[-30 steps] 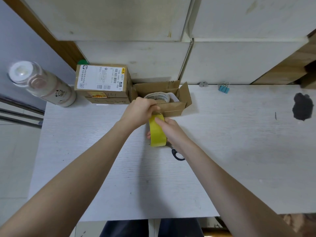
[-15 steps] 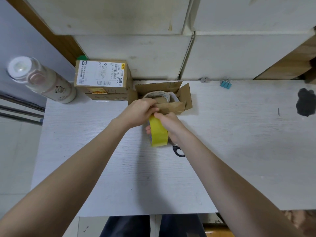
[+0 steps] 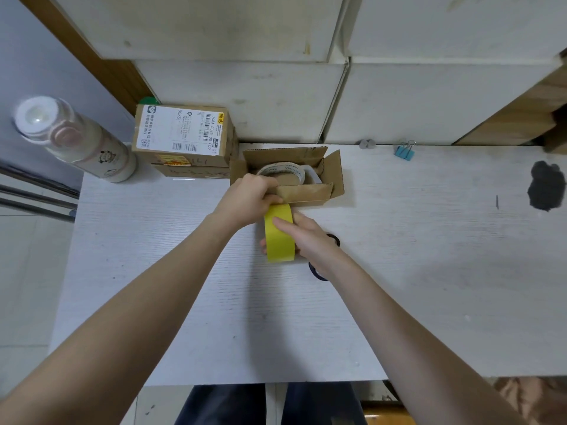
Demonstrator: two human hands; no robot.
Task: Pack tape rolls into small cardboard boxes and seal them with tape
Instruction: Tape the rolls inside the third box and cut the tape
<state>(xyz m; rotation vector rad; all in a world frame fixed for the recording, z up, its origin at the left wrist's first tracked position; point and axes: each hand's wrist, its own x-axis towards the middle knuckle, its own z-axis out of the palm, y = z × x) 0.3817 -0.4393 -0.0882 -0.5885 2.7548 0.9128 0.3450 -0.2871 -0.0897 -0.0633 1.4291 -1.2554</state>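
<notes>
A small open cardboard box stands at the back of the white table, flaps up, with a white tape roll lying inside it. My right hand grips a yellow tape roll on edge just in front of the box, index finger lying along its band. My left hand pinches the free end of the yellow tape at the box's front left corner, against the front flap.
A sealed labelled cardboard box sits left of the open one. A white bottle stands at the far left. Black-handled scissors lie under my right wrist. A blue binder clip and a dark stain are at the right.
The yellow roll has been drawn slightly back toward me while my left hand stays at the box's front corner. The box and white roll have not moved.
</notes>
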